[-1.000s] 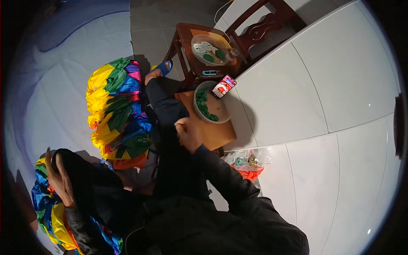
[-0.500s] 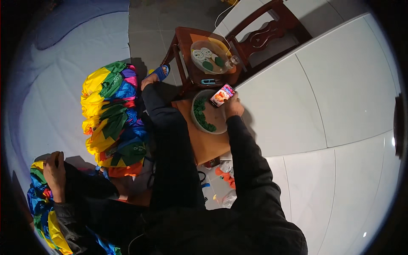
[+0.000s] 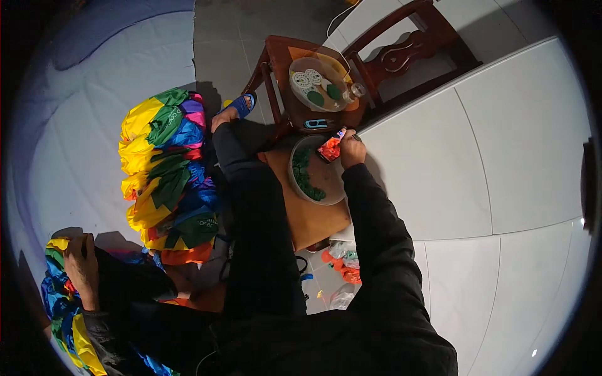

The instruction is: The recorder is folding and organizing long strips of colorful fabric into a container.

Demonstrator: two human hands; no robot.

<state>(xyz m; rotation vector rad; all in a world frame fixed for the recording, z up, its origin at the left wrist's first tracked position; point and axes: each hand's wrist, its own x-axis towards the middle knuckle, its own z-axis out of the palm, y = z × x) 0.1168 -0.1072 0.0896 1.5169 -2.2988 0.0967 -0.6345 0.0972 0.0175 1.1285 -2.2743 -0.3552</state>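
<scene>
My right hand grips a smartphone with a bright, colourful screen, held tilted over the rim of a clear round tub. Dark green ruffled pieces line the left side of the tub, which rests on a brown seat or stool. Far to the left, my left hand rests with loosely bent fingers beside a shiny multicoloured fabric bundle; nothing shows in it, though its fingertips are partly hidden.
A larger multicoloured fabric bundle lies on a pale blue sheet. Ahead, a wooden chair bears a clear bowl of white and green pieces, a small jar and a blue cutter. White panels border my right.
My right hand has tipped the phone, so its screen appears narrower. The tub and chair sit slightly further right in view. My left hand has hardly moved.
</scene>
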